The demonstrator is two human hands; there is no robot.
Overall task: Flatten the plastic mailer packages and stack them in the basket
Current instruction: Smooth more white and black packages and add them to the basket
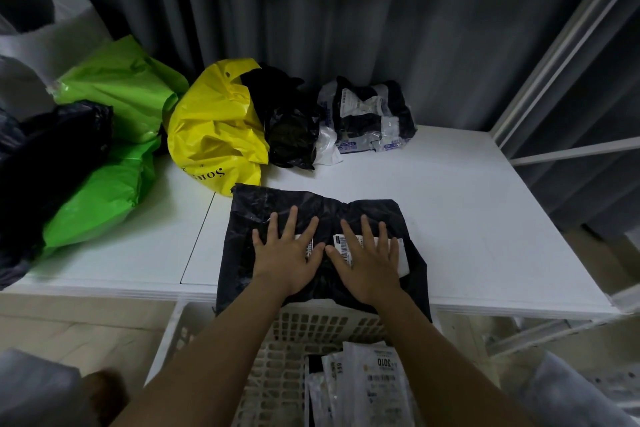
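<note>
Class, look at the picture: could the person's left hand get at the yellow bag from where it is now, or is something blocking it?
Probably yes. The left hand lies flat on the black mailer, holding nothing, and the yellow bag sits just beyond it with nothing between them.

A white counter [467, 204] fills the middle of the view, with a thin seam running from 12 toward 6 o'clock through its left half. Behind it, from 9 round to 2 o'clock, hangs a dark grey pleated curtain [398, 17]. At 3 o'clock stands a white metal shelf frame [568, 55], its bars slanting upward. Pale tiled floor [69, 326] shows at 8 o'clock, below the counter's front edge.
</note>
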